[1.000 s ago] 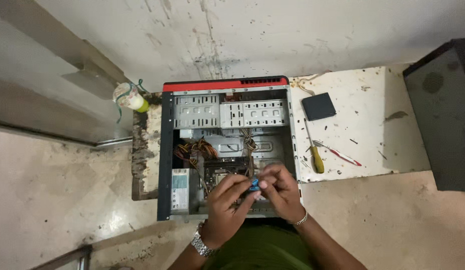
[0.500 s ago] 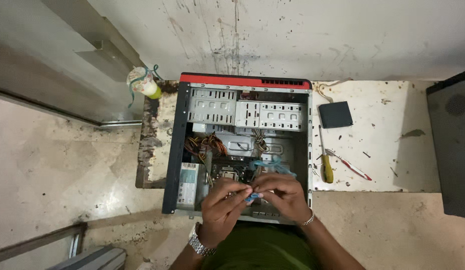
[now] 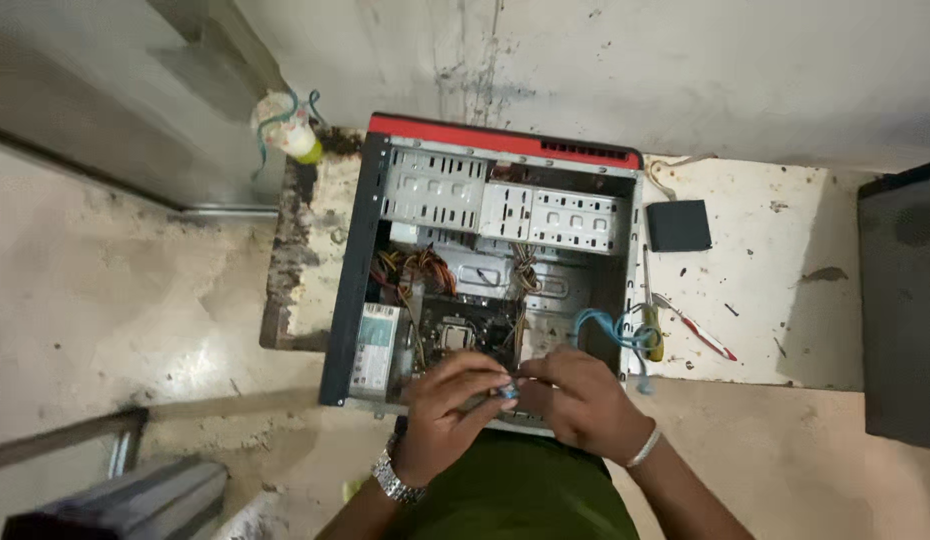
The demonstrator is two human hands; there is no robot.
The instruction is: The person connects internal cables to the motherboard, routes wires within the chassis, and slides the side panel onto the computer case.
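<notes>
Pinching small blue connector (image 3: 507, 390), axis unclear

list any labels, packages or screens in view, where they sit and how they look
Label on the power supply: lower left inside the open computer case, just left of the left hand; rectangular, pale greenish-white with small dark print.
No screens or packages can be made out.

Yellow-handled screwdriver (image 3: 651, 335), small black box (image 3: 678, 225), white board (image 3: 775, 290), dark cabinet (image 3: 903, 300)
</notes>
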